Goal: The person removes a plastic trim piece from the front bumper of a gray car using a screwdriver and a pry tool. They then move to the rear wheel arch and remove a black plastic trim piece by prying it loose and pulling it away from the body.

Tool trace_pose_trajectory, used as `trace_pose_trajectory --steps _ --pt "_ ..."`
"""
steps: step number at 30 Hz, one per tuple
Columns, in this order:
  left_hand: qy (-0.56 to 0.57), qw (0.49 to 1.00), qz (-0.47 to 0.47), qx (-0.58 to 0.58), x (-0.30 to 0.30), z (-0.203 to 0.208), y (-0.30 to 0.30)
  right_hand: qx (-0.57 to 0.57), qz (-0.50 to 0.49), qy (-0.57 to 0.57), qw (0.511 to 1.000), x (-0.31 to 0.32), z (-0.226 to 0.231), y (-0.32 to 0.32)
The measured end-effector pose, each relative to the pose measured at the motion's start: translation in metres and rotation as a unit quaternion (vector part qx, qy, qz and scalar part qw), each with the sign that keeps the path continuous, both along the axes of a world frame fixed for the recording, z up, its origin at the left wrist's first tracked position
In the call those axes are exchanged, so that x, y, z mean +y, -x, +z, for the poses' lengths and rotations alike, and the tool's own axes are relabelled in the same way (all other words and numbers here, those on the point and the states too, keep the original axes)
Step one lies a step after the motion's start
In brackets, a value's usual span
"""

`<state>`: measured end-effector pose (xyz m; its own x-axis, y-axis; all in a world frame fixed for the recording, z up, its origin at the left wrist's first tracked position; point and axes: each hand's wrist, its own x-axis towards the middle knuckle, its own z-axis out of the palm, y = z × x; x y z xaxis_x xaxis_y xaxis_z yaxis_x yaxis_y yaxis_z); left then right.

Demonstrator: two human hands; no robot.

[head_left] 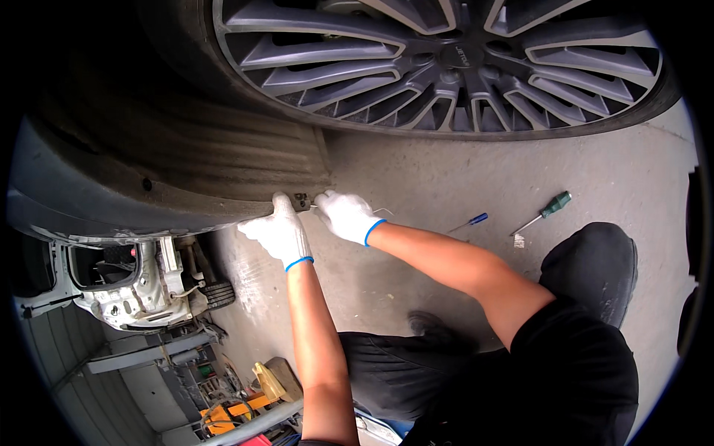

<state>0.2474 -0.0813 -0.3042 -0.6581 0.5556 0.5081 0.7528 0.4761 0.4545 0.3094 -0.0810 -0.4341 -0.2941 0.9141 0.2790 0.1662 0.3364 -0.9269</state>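
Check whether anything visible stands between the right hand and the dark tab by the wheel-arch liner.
Nothing visible blocks it: only a thin pale piece shows between the right hand and the dark tab. The left hand is on the tab's other side; the blue-handled screwdriver and green-handled screwdriver lie off right.

The grey floor [416,175] bears a green-handled screwdriver [552,208] and, nearby, a slim blue-handled tool [477,220].

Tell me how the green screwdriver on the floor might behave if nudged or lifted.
The green screwdriver likely feels stiff, given its straight metal shaft. Its thick handle suggests weight toward that end. Nudged, it might roll in a curve, its handle being wider.
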Motion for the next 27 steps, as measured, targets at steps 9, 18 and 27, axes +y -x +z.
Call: trace_pose_trajectory --steps 9,18,27 --pt "0.036 0.998 0.059 -0.011 0.001 0.006 -0.010 -0.134 0.123 0.074 0.980 0.025 0.008 -0.044" --pt "0.088 0.989 -0.026 -0.118 -0.030 -0.010 -0.003 -0.061 0.187 0.069 0.978 0.038 -0.015 -0.024" --pt "0.045 0.885 -0.148 -0.439 -0.027 -0.052 0.029 -0.163 0.138 -0.016 0.977 0.040 0.002 -0.020"
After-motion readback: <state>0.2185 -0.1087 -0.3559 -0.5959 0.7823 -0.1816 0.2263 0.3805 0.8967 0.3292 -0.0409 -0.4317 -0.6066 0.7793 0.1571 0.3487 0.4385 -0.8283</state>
